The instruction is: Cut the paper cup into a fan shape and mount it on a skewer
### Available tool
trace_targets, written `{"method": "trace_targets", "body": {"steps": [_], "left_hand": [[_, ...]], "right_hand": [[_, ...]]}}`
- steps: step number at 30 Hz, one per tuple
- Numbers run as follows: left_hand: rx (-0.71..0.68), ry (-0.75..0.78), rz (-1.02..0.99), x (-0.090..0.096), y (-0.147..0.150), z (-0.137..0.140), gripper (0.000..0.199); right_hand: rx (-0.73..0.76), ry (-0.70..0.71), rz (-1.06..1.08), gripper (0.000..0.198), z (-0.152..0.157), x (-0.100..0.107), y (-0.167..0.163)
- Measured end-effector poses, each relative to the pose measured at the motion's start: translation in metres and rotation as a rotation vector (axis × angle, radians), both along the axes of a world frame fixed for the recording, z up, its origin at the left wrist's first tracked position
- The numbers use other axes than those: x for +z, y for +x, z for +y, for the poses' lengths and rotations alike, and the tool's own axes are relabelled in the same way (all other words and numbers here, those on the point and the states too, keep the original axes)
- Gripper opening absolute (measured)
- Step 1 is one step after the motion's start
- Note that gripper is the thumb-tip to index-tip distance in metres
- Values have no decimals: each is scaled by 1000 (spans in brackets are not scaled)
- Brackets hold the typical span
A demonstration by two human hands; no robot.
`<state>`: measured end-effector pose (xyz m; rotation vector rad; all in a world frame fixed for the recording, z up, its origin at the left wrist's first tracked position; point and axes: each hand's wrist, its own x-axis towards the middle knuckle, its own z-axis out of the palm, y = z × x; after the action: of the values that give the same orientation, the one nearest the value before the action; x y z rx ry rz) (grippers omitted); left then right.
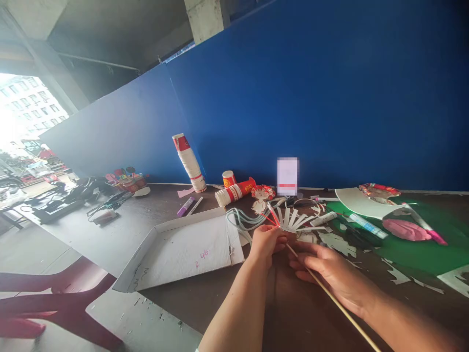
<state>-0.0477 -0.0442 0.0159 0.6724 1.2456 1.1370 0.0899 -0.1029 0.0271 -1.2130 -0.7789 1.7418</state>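
Pinched in the fingers of my left hand (268, 240) is a paper cup cut into strips (291, 219), its white and red strips fanning outward. A long thin wooden stick (337, 300) runs from the cup's base down toward the lower right. My right hand (328, 271) is closed around this stick near its upper end. Whether the tip pierces the cup or only touches it is hidden by my fingers. Just beyond the strips lies another cut cup with a red curled rim (263, 193).
A shallow white cardboard box lid (183, 249) lies to the left. Behind it are a tall leaning stack of paper cups (188, 164), toppled cups (234, 191) and a purple glue stick (185, 207). Paper scraps (339, 243), a white tube (368, 226) and green sheet (414, 254) cover the right.
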Motion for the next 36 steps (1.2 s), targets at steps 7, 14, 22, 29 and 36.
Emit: {"method": "trace_targets", "body": {"steps": [7,14,22,29,36], "left_hand": [[17,21,-78,0,2,0,18],[-47,80,-214,3,0,-5,26],[-109,63,-163,-2,3,-7,28],[-281,91,-113,4,-7,-10,43],[-214,127,-291,6,-16,-8,32]], "right_hand": [[-154,-27,21,17,-15,1,13],[-236,-22,229,18,21,12,3],[-220,34,212,19,44,-8,-3],[-287,216,12,24,43,-7,7],[-320,257,-137,25,37,-1,13]]}}
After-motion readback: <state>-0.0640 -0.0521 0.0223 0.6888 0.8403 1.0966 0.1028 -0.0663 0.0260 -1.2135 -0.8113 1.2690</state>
